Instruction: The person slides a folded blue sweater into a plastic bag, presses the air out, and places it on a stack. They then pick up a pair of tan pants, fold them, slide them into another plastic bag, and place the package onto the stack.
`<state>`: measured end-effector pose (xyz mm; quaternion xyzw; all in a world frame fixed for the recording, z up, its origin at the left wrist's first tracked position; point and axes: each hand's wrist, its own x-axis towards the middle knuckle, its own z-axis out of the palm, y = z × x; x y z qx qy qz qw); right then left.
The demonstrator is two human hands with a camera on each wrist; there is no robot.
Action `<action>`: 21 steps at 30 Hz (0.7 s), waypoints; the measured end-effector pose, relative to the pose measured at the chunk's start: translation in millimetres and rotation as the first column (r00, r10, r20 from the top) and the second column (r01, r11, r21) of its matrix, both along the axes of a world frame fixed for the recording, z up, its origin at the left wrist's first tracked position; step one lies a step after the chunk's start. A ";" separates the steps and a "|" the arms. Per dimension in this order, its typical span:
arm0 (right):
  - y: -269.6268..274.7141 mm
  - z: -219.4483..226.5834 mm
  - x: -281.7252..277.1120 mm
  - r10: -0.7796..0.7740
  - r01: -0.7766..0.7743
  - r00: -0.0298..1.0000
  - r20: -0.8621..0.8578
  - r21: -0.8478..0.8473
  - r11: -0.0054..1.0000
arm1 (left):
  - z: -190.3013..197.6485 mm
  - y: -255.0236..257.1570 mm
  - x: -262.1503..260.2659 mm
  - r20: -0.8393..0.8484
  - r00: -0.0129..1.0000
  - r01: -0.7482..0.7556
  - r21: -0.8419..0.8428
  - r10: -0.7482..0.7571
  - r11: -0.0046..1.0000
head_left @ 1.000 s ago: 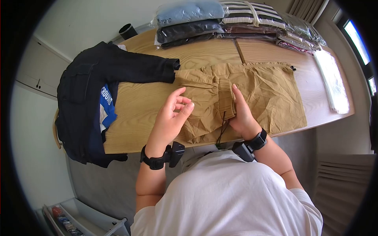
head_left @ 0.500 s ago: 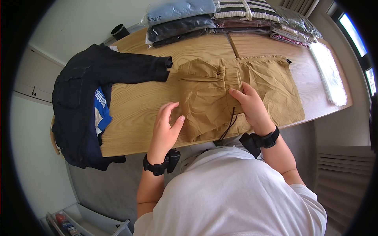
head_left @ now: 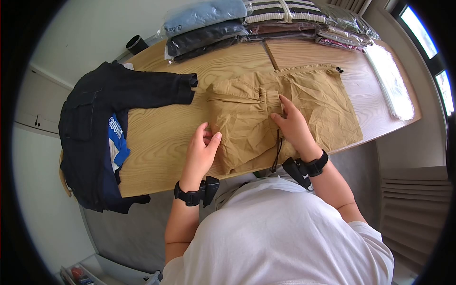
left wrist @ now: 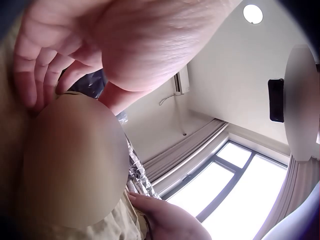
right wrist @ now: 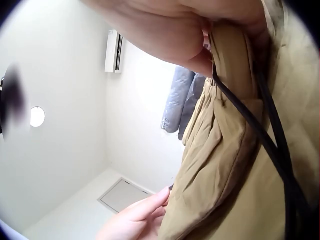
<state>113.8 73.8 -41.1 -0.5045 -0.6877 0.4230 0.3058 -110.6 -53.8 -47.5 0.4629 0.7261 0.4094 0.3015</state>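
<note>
Khaki trousers point(head_left: 242, 137) lie on the table, part of them folded over so the gathered elastic waistband point(head_left: 271, 100) is on top. My right hand point(head_left: 298, 130) grips that waistband, thumb on its upper side and fingers partly hidden by cloth. A black drawstring point(right wrist: 245, 115) hangs from the band below the hand. At the fold's left edge, my left hand point(head_left: 199, 154) holds the cloth between thumb and bent fingers. Its thumb point(right wrist: 157, 198) also shows against the edge in the right wrist view. Much of the cloth there is blurred in the left wrist view.
A dark long-sleeved jacket point(head_left: 78, 142) lies over the table's left end, with a blue and white garment point(head_left: 119, 145) showing inside it. Bagged folded clothes point(head_left: 204, 33) are stacked along the back. Clear plastic bags point(head_left: 390, 83) lie at the right edge of the wooden table point(head_left: 152, 156).
My right hand has lifted and shifted the waistband slightly, its thumb now on top. My left hand moved down off the cloth, then back in to the fold's left edge. The head view has shifted.
</note>
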 end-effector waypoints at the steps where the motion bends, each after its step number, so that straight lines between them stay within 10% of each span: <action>1: -0.7 2.8 0.0 0.001 -0.001 1.000 0.008 -0.015 1.000 | -0.6 1.7 -1.0 0.024 1.000 -0.012 -0.001 0.012 1.000; 21: 2.3 2.8 10.0 -0.081 0.042 0.983 0.164 0.229 0.973 | 13.1 16.4 5.5 -0.153 0.988 0.010 -0.143 -0.032 0.990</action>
